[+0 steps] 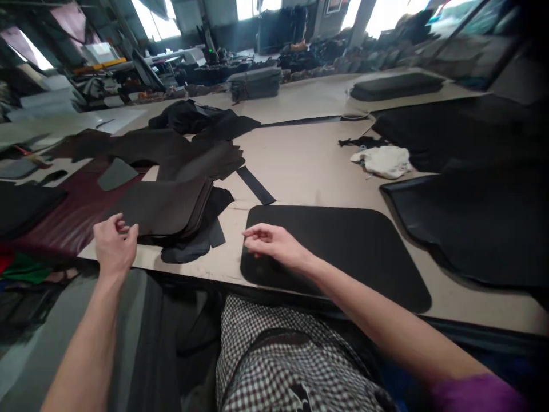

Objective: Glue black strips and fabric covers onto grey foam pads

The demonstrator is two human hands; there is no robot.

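Panel (343, 237) is laid on table (300, 166) beneath right hand (270, 243) (grip can't be told); left hand (115, 243) is held loosely spread by stack (160, 203). Panel judged light, flexible, best gripped at corners.

A workshop: a long table (300, 163) spread with stacked, cut dark sheets (160, 206) and scraps (256, 186), heaps (309, 60) behind, bright windows (158, 20) beyond.

Right hand (274, 245) and forearm (369, 301) hide part of a dark panel (343, 237); a black sheet (476, 229) runs off right (background piles (317, 59) blurred).
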